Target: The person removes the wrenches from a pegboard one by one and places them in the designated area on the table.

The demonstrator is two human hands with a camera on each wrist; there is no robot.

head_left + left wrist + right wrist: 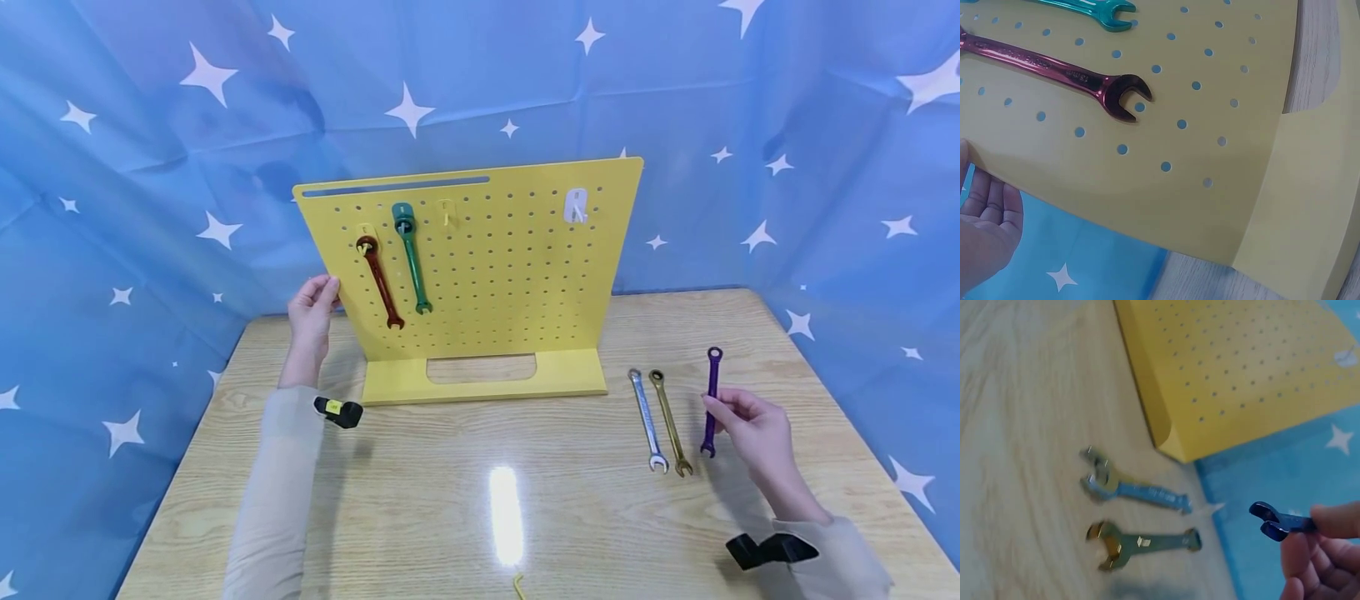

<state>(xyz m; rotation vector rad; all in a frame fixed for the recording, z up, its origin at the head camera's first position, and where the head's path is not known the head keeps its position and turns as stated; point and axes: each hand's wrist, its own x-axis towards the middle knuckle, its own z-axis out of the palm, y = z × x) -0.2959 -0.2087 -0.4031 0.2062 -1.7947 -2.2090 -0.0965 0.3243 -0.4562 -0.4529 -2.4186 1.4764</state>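
A yellow pegboard (480, 275) stands upright on the table, its left edge pinched by my left hand (311, 312) with the thumb in front and the fingers behind. Two wrenches hang on it, a dark red one (382, 287) and a green one (414, 265); their open ends show close in the left wrist view. Over the table's right side, my right hand (753, 433) holds a purple wrench (713, 387) between thumb and fingers, ring end pointing away. Left of that hand, a silver wrench (647, 417) and a gold wrench (670, 421) lie side by side.
On the pegboard are a bare yellow hook (446, 212) and a white hook (576, 206). A small yellow bent piece (518, 586) lies at the near edge of view. Behind the table (420, 483) hangs a blue curtain (480, 83) with white stars.
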